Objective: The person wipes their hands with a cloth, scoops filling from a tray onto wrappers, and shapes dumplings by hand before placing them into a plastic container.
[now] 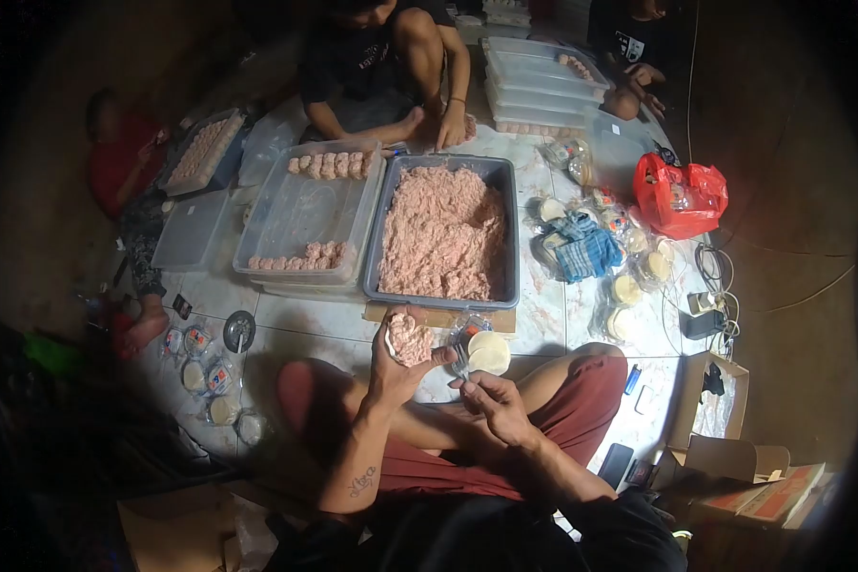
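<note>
My left hand [398,367] is cupped around a lump of pink minced meat [411,340], with a pale edge like a dumpling wrapper showing at its side. Just right of it, my right hand [500,408] is closed in a pinch, and what its fingers grip is too small to make out. Beyond those fingers lie round pale wrappers [489,353] beside a clear plastic packet [467,329]. In front of both hands stands a grey tub [513,248] of minced meat [440,229].
Left of the tub, a clear plastic box [300,214] holds rows of shaped meat pieces. Wrapper packs [624,291], a blue cloth [586,248] and a red plastic bag [679,195] lie right. Another person's hand [451,124] reaches down behind the tub. Stacked boxes [543,81] stand behind.
</note>
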{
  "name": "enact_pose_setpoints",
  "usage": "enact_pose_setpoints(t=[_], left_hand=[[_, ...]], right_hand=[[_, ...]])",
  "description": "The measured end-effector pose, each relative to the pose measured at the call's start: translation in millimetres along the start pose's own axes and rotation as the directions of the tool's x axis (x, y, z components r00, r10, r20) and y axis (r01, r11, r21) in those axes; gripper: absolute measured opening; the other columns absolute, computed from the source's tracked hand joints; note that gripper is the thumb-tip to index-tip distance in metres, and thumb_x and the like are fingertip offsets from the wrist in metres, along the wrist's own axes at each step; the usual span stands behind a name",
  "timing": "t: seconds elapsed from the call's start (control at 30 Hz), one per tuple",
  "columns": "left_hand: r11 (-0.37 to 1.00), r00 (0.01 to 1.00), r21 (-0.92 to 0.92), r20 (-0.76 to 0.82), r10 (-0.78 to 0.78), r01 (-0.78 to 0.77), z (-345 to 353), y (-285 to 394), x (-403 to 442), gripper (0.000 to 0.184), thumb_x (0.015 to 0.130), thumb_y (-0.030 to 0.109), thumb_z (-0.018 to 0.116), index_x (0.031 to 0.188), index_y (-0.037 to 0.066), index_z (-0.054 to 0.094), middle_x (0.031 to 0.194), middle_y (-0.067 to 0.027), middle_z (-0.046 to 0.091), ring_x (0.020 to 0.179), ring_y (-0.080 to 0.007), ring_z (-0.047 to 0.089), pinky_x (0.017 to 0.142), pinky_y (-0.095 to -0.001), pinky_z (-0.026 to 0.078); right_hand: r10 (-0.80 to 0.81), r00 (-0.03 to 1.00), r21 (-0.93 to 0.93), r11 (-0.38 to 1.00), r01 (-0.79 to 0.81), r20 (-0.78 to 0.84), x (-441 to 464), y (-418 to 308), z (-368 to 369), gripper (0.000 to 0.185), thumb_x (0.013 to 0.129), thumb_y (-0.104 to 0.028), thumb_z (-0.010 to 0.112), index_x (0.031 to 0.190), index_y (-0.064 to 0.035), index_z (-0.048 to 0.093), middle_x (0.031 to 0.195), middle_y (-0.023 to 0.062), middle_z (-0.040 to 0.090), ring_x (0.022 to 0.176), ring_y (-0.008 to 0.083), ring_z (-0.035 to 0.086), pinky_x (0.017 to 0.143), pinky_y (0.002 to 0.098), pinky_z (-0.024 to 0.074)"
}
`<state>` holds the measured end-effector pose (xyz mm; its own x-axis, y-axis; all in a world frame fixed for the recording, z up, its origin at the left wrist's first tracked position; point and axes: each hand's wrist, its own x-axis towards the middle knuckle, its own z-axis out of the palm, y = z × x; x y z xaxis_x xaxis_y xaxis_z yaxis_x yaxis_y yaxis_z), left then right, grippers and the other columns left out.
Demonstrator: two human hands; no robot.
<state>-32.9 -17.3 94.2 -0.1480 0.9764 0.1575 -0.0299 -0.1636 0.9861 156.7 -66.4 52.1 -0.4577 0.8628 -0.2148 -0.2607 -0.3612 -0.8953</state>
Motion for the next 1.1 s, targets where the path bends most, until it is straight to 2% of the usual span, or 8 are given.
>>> enact_pose_setpoints(t=[0.17,0.23,0.47,0.63,0.77,0.93,1.03,1.1], left_hand=[[1.000,0.983,-0.021,0.180,0.018,-0.015,-0.1,-25.8,-11.6,0.036,0.073,0.000,0.085,0.101,0.003,0.062,0.090,-0.0037,0.066,0.083,-0.0134,0.064,0.073,-0.0300,0.054],[0.920,0.968,0.318,0.175,0.180,-0.229,0.7,-40.1,-14.0,0.030,0.075,0.000,0.083,0.097,0.003,0.063,0.089,-0.0044,0.067,0.081,-0.0133,0.065,0.071,-0.0305,0.055],[0.969,0.930,-0.069,0.304,-0.207,0.238,-21.3,-4.9,-0.2,0.048,0.067,0.011,0.094,0.101,0.003,0.061,0.087,-0.0041,0.067,0.082,-0.0097,0.063,0.073,-0.0250,0.054],[0.995,0.976,-0.056,0.208,-0.070,0.083,-7.7,0.3,-0.1,0.047,0.067,0.013,0.094,0.099,0.004,0.061,0.081,-0.0011,0.064,0.076,-0.0082,0.060,0.071,-0.0247,0.052],[0.994,0.940,0.111,0.340,-0.027,-0.011,-0.5,-23.2,-8.6,0.043,0.067,0.018,0.095,0.093,0.005,0.063,0.078,-0.0004,0.063,0.075,-0.0075,0.059,0.068,-0.0270,0.051],[0.970,0.979,0.238,0.183,-0.091,0.046,-4.4,-14.6,-3.1,0.043,0.067,0.008,0.093,0.095,0.005,0.060,0.086,-0.0004,0.064,0.077,-0.0072,0.059,0.073,-0.0252,0.052],[0.972,0.992,-0.229,0.122,-0.028,0.055,-17.6,-23.1,-3.4,0.049,0.065,0.010,0.095,0.100,0.004,0.061,0.085,-0.0004,0.064,0.078,-0.0079,0.060,0.073,-0.0258,0.053],[0.975,0.978,-0.163,0.168,-0.126,0.154,-20.9,-15.1,-0.3,0.052,0.065,0.022,0.096,0.100,0.006,0.062,0.083,-0.0024,0.065,0.077,-0.0109,0.061,0.072,-0.0277,0.053]], right_hand=[[-0.251,0.968,-0.278,0.930,0.239,-0.009,12.6,-8.2,8.1,0.019,0.103,-0.012,0.056,0.109,0.0020,0.067,0.080,-0.0013,0.051,0.069,0.0107,0.044,0.061,0.0292,0.0396],[-0.451,0.892,-0.742,0.584,0.328,0.040,15.7,-17.8,9.1,0.015,0.098,-0.006,0.061,0.106,0.0035,0.068,0.081,0.0100,0.055,0.073,0.0229,0.055,0.069,0.0335,0.0476],[-0.301,0.939,-0.494,0.849,0.185,-0.166,3.1,-5.5,-19.0,0.017,0.101,-0.009,0.057,0.107,0.0018,0.069,0.086,0.0068,0.062,0.081,0.0182,0.059,0.076,0.0305,0.0484],[0.055,0.998,-0.006,0.998,-0.055,-0.005,-6.1,11.8,-13.0,0.023,0.105,-0.017,0.054,0.109,-0.0001,0.069,0.076,-0.0047,0.053,0.072,0.0086,0.048,0.069,0.0264,0.0448],[-0.381,0.924,-0.534,0.775,0.338,0.031,8.3,-6.1,3.5,0.011,0.099,-0.003,0.057,0.103,0.0002,0.067,0.082,0.0059,0.054,0.075,0.0168,0.052,0.069,0.0314,0.0442],[-0.393,0.916,-0.808,0.565,0.168,-0.084,-1.1,-43.3,-1.6,0.014,0.098,-0.005,0.058,0.105,0.0007,0.068,0.086,0.0148,0.059,0.082,0.0276,0.060,0.076,0.0377,0.0485],[-0.286,0.949,-0.538,0.825,0.172,-0.136,-13.2,-33.2,-13.5,0.016,0.101,-0.008,0.057,0.106,0.0020,0.068,0.090,0.0116,0.064,0.083,0.0207,0.060,0.079,0.0340,0.0483],[-0.095,0.983,-0.304,0.952,0.043,-0.158,-16.0,-10.2,-19.1,0.020,0.104,-0.012,0.055,0.108,0.0033,0.068,0.096,0.0063,0.066,0.085,0.0125,0.058,0.081,0.0279,0.0470]])
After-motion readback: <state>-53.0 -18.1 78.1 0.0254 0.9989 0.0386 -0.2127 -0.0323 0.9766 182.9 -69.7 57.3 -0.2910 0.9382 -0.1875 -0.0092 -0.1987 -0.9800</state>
